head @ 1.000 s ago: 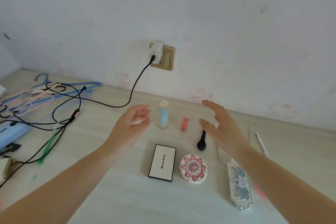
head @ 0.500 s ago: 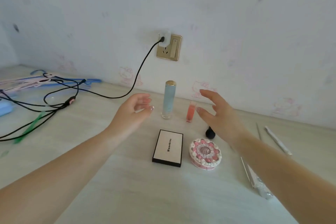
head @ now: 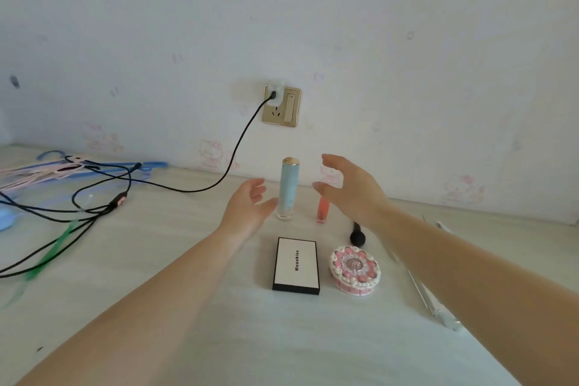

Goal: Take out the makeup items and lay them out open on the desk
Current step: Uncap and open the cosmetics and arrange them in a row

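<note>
pale desk [head: 131,307] fills the view, black cable [head: 233,160] trailing from the wall socket [head: 282,106]. left hand [head: 247,210] and right hand [head: 351,191] hover with fingers loosely spread, holding nothing, either side of the upright blue tube [head: 289,188]. white mooekiss palette [head: 296,265] lies closed, cake-shaped compact [head: 355,269] beside it, then the pink lip gloss [head: 322,210], black brush [head: 357,235].

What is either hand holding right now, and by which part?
Nothing. The left hand and right hand are both open, flanking the upright blue tube without touching it.
</note>
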Demonstrator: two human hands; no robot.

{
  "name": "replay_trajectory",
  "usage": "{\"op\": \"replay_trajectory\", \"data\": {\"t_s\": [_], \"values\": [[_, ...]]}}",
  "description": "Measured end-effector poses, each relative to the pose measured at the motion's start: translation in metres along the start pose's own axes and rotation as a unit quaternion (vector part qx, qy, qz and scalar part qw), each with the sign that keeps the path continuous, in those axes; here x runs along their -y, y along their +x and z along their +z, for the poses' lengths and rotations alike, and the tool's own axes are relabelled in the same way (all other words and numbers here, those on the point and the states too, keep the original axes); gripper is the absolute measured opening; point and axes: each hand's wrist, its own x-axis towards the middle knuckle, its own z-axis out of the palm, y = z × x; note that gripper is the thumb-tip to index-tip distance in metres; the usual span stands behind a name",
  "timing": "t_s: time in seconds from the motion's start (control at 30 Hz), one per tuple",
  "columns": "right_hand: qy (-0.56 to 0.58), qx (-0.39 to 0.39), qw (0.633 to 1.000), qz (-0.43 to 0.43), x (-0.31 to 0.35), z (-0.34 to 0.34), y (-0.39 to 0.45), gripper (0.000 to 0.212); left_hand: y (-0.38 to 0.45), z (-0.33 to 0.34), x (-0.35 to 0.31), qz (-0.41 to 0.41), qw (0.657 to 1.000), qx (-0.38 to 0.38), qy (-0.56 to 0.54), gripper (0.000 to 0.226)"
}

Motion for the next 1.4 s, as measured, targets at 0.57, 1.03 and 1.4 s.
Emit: {"op": "replay_trajectory", "data": {"t_s": [0.57,1.03,1.4], "values": [[0.100,0.002,0.995,0.014,-0.026,0.076,0.089,0.038,0.068,0.028,0.038,0.060,0.994,0.085,-0.036,0.029],[0.292,-0.030,0.956,-0.028,0.009,0.062,0.100,0.032,0.057,-0.009,0.028,0.084,0.987,0.134,-0.013,0.029],[-0.179,0.092,0.979,-0.033,0.005,0.053,0.105,0.032,0.053,-0.025,0.053,0.052,0.997,0.042,-0.026,0.027]]}}
